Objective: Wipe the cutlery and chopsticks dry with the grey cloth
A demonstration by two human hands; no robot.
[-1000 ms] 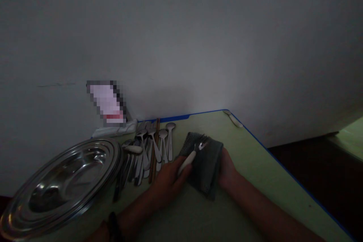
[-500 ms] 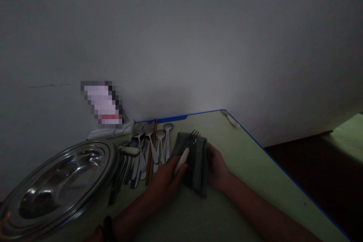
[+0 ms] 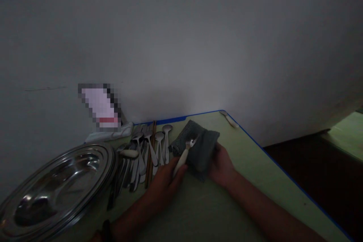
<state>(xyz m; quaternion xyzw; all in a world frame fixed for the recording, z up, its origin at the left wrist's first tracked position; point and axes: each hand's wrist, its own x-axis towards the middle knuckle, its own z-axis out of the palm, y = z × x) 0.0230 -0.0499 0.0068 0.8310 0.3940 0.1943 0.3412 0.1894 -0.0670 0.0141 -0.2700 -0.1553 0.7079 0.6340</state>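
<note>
My left hand (image 3: 167,177) is closed round the pale handle of a fork (image 3: 184,157), whose metal head points up and to the right. That head lies against a folded dark grey-green cloth (image 3: 202,147), and its tines are blurred. My right hand (image 3: 222,166) grips the cloth from the right side, with its fingers mostly hidden behind it. Just left of the cloth, several metal spoons (image 3: 159,138) lie in a group on the table. A pair of brown chopsticks (image 3: 150,159) rests among them.
Stacked oval metal trays (image 3: 61,185) take up the table's left side. Behind them a pixelated panel (image 3: 100,106) leans near a white cloth (image 3: 110,133). Another pale-handled utensil (image 3: 231,120) lies at the far right corner of the blue-edged green table (image 3: 246,151). A wall rises behind.
The cloth has turned and spread, its top tilting right, and now covers part of the fork's tines. My right hand has shifted slightly right with it. My left hand keeps its grip.
</note>
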